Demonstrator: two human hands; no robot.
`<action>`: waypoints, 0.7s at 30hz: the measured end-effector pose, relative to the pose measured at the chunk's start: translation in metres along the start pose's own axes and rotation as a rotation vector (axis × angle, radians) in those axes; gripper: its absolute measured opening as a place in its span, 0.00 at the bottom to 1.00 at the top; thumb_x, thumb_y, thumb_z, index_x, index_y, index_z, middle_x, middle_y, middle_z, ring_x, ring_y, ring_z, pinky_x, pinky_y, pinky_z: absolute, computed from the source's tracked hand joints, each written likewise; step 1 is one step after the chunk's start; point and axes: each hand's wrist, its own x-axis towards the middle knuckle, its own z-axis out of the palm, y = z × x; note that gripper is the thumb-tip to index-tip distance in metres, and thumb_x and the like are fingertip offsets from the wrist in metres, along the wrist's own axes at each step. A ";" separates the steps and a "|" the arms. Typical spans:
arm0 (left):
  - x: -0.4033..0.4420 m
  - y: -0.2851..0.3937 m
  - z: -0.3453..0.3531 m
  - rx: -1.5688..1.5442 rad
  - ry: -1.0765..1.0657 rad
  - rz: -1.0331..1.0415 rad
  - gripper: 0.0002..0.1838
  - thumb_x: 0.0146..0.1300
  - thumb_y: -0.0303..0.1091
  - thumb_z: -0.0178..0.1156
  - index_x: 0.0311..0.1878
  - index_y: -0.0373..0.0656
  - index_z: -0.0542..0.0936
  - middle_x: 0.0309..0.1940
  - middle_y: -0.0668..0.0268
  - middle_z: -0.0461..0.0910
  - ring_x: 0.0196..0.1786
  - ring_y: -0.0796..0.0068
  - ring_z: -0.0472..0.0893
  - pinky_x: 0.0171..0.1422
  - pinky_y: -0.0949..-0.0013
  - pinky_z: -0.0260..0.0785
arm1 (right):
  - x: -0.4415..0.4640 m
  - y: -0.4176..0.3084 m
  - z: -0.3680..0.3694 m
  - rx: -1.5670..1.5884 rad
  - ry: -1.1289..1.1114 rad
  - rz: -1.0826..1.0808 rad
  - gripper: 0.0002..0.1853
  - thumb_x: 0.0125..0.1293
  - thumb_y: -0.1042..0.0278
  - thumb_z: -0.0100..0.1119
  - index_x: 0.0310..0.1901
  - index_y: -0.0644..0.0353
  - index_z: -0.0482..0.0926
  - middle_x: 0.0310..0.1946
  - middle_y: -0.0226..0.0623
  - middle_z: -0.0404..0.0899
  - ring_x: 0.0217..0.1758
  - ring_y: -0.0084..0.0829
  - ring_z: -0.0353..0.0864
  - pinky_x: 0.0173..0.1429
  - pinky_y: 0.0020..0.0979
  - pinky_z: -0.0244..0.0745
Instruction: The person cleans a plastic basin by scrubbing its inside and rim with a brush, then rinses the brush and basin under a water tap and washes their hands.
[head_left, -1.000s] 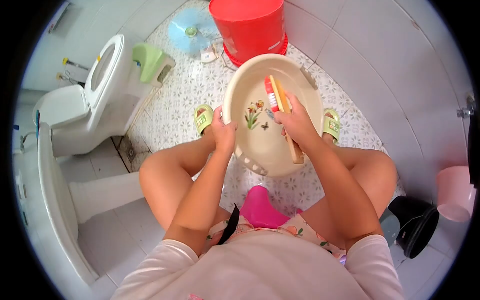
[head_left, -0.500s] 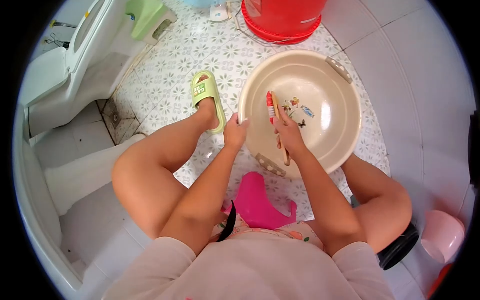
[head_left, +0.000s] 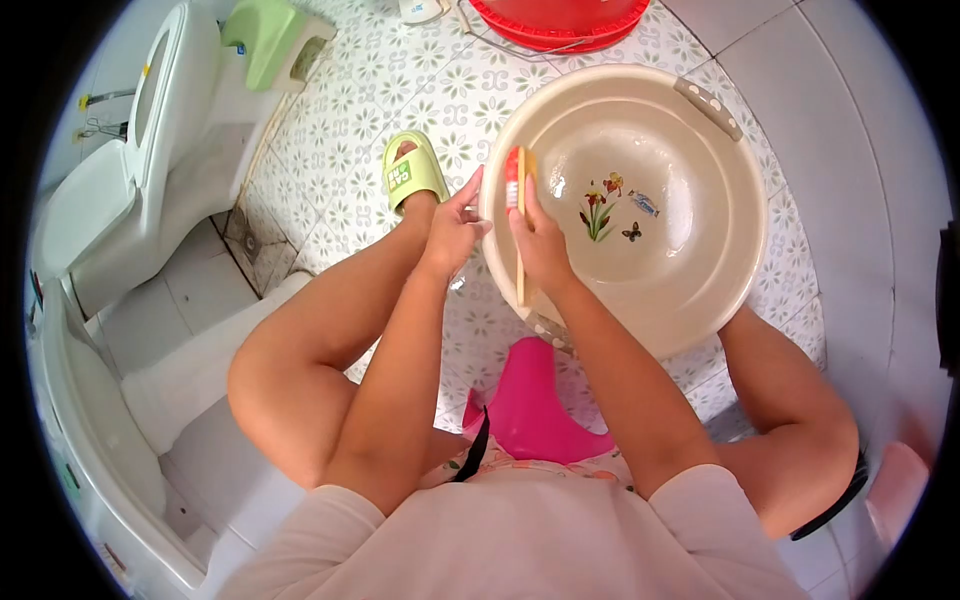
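At right of centre, observe your cream basin [head_left: 680,290], printed with red-and-yellow flowers [head_left: 600,205] on green stems, a blue-and-white motif [head_left: 643,203] and a dark butterfly [head_left: 632,232]; its grey-brown grips [head_left: 710,108] carry pale dots. Near the centre, your brush [head_left: 519,195] shows red-and-white bristles [head_left: 512,178] against tan wood. Note also your light-green slipper [head_left: 424,172] at upper left of centre, the magenta stool [head_left: 535,400] at lower centre, and white floor tiles [head_left: 440,85] patterned with grey-green florals.

Bright, glare in basin [head_left: 690,280], edges warped
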 end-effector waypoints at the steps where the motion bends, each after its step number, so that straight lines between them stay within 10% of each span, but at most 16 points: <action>1: -0.001 0.006 0.002 0.005 -0.006 -0.002 0.45 0.48 0.06 0.47 0.71 0.51 0.59 0.55 0.67 0.71 0.39 0.80 0.70 0.46 0.78 0.69 | -0.009 0.011 0.004 0.004 0.006 0.002 0.33 0.67 0.59 0.46 0.71 0.45 0.48 0.39 0.51 0.79 0.43 0.44 0.79 0.49 0.37 0.70; 21: 0.002 -0.001 -0.006 -0.018 -0.042 -0.040 0.51 0.43 0.03 0.44 0.71 0.60 0.57 0.47 0.71 0.70 0.33 0.83 0.66 0.40 0.81 0.68 | -0.007 -0.026 0.006 -0.375 -0.042 -0.178 0.35 0.67 0.63 0.45 0.72 0.49 0.42 0.36 0.55 0.78 0.40 0.53 0.78 0.47 0.44 0.71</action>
